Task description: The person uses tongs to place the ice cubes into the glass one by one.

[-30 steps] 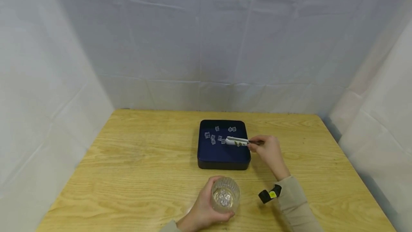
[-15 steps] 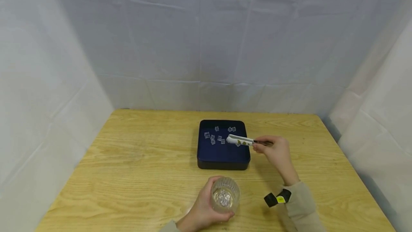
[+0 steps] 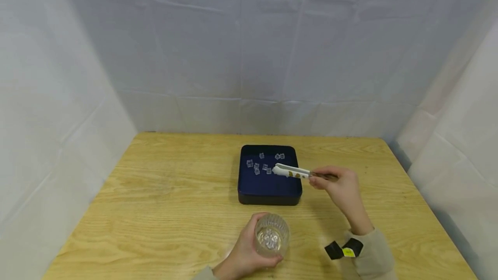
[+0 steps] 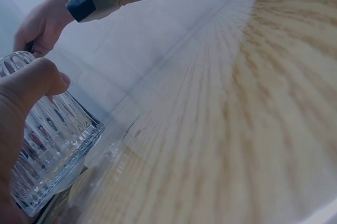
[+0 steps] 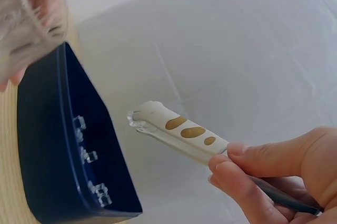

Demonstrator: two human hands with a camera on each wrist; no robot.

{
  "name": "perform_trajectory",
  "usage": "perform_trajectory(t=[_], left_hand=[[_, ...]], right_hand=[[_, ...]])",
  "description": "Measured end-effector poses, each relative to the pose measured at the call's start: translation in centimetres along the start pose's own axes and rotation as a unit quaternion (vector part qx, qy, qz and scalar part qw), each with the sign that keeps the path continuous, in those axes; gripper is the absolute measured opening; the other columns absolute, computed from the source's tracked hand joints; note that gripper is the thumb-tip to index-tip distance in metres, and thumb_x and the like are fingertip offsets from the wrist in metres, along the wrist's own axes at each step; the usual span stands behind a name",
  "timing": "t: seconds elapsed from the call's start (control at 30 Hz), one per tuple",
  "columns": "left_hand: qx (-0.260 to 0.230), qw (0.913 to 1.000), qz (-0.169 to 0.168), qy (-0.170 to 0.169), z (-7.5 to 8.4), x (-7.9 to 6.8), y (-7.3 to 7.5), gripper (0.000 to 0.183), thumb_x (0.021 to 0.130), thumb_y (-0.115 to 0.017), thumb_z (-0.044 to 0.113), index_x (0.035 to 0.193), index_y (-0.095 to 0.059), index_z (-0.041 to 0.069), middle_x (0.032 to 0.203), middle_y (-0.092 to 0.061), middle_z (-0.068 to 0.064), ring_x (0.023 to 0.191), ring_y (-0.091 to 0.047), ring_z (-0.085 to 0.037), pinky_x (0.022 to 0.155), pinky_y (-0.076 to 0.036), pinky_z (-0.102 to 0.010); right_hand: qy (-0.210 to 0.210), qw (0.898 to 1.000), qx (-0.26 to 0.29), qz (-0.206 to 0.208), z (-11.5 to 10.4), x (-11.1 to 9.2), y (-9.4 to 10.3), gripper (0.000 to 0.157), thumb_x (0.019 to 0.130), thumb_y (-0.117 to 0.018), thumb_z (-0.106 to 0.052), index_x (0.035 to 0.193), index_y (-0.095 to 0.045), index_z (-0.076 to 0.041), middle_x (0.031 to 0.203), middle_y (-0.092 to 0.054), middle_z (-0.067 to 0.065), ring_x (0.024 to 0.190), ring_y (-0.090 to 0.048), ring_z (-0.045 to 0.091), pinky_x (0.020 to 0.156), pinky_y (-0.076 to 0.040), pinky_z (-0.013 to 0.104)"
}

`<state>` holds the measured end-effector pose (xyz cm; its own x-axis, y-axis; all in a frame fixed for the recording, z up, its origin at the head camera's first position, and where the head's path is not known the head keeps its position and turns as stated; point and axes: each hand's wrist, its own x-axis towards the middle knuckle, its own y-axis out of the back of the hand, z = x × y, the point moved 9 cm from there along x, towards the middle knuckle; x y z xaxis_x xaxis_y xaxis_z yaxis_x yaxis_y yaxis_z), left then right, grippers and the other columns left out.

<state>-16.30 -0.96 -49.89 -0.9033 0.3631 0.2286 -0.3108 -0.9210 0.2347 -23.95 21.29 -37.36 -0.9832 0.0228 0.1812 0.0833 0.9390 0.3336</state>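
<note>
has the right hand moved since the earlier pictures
Yes. In the head view, the right hand, gripping the tongs, has shifted rightward, farther from the right edge of the blue tray.

Looks like a screened-off recording booth, judging from pale sheets (image 3: pixel 241 55) beyond the far, left and right edges of a table (image 3: pixel 155 211), plus a wrist camera (image 4: pixel 80 6).

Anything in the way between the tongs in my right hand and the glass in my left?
Only the near wall of the blue box lies between. The tongs, a clear cube at their tip, look raised above it, and your left hand leaves the mouth of the glass uncovered, so the way seems open.
</note>
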Motion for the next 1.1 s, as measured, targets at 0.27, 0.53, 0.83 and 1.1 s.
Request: perform_trajectory(t=[0.27,0.53,0.83,1.1], left_hand=[[-0.009,1.0000,-0.001,-0.001,0.1,0.0,0.0,0.092,0.060,-0.094,0.017,0.136,-0.043,0.021,0.126,-0.058,0.002,0.114,-0.057,-0.022,0.100,-0.048,-0.038],[-0.003,1.0000,0.000,0.000,0.0,0.0,0.0,0.092,0.060,-0.094,0.017,0.136,-0.043,0.022,0.127,-0.058,0.001,0.114,-0.057,-0.021,0.100,-0.047,-0.038],[0.010,0.9994,0.007,-0.032,0.3,-0.1,0.0,0.090,0.061,-0.093,0.014,0.136,-0.044,0.018,0.125,-0.060,-0.005,0.112,-0.059,-0.024,0.099,-0.049,-0.039],[-0.016,0.9998,-0.004,-0.009,0.2,0.0,0.0,0.090,0.061,-0.094,0.014,0.136,-0.044,0.022,0.127,-0.059,0.001,0.115,-0.057,-0.023,0.102,-0.046,-0.038]], right_hand=[[-0.008,0.999,0.037,-0.012,-1.3,-1.4,0.6,0.024,0.085,-0.075,0.000,0.107,-0.070,0.010,0.095,-0.072,0.023,0.078,-0.073,0.016,0.069,-0.060,0.033],[-0.007,0.998,0.057,-0.028,-3.3,-3.6,1.3,0.025,0.084,-0.076,0.000,0.106,-0.071,0.010,0.095,-0.073,0.020,0.077,-0.073,0.020,0.069,-0.060,0.035],[0.001,0.998,0.036,-0.042,-4.9,-6.5,1.8,0.024,0.080,-0.080,-0.003,0.101,-0.074,0.006,0.088,-0.075,0.012,0.073,-0.073,0.022,0.066,-0.060,0.036],[-0.076,0.994,0.039,-0.065,-3.2,-8.7,1.6,0.027,0.079,-0.082,-0.008,0.102,-0.074,0.003,0.089,-0.075,0.013,0.076,-0.073,0.025,0.068,-0.061,0.037]])
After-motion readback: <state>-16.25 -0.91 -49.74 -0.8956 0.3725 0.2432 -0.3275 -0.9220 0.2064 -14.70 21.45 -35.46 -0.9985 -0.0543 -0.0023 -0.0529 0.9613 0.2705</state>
